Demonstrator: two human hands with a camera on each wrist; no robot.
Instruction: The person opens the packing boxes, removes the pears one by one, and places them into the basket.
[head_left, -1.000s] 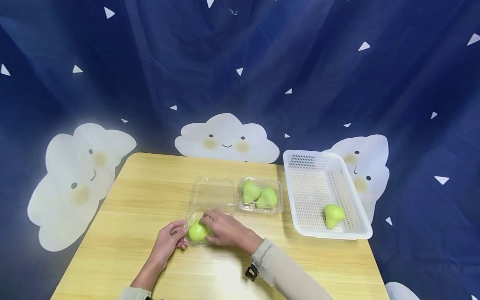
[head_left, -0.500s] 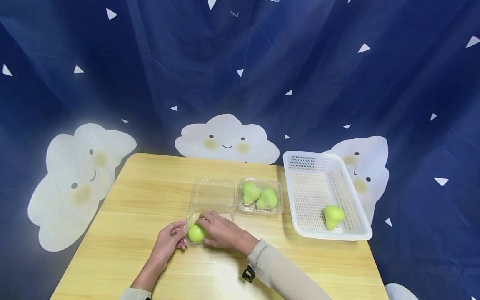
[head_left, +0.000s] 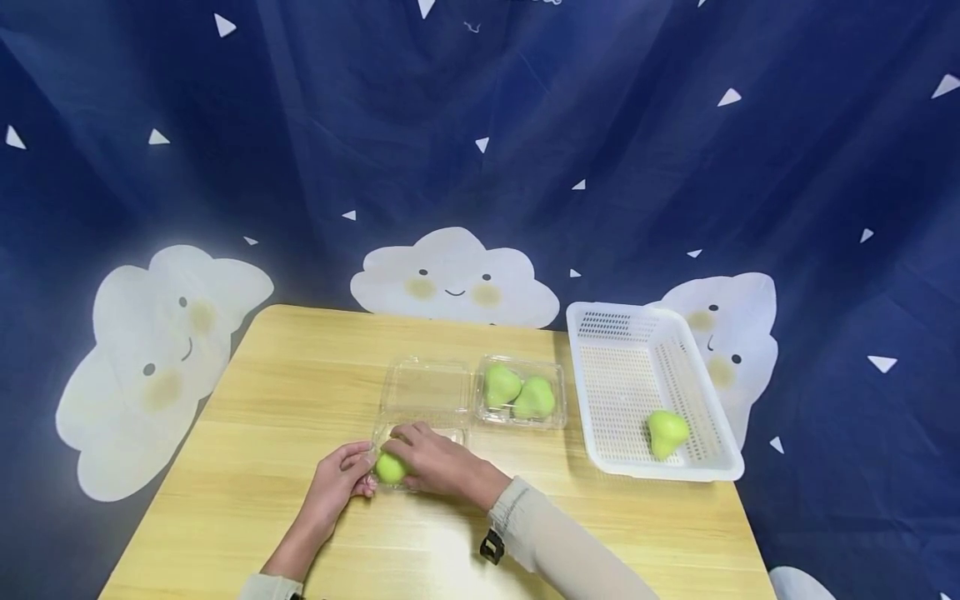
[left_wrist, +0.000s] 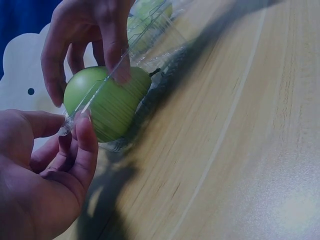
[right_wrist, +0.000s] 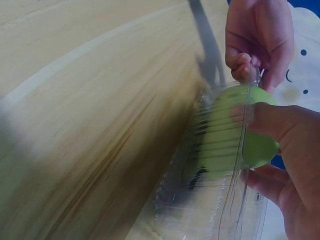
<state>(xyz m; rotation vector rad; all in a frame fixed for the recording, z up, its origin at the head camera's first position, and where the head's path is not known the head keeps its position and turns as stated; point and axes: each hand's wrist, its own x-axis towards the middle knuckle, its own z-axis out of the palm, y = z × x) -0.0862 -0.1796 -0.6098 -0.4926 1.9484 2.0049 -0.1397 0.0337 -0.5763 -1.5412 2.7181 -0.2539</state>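
A green pear (head_left: 389, 469) sits in the left end of a clear plastic clamshell box (head_left: 427, 387), whose lid lies folded back. My right hand (head_left: 437, 461) grips this pear from above, thumb on the near side. With thumb and fingers, my left hand (head_left: 336, 482) pinches the box's left rim, as the left wrist view shows close up. A dark stem sticks out of the held pear (left_wrist: 110, 102) there. Seen from the right wrist, the ribbed box wall stands in front of the pear (right_wrist: 260, 150). My right hand covers much of the box's inside in the head view.
Touching or almost touching the lid on the right, another clear box (head_left: 558, 417) holds two green pears (head_left: 535, 397). Further right stands a white perforated basket (head_left: 615, 392) with one pear (head_left: 667, 433) inside. All rest on a wooden table (head_left: 300, 375) before a blue curtain.
My right hand has shifted the pear a little to the left, towards my left hand. The left hand keeps its hold on the rim.
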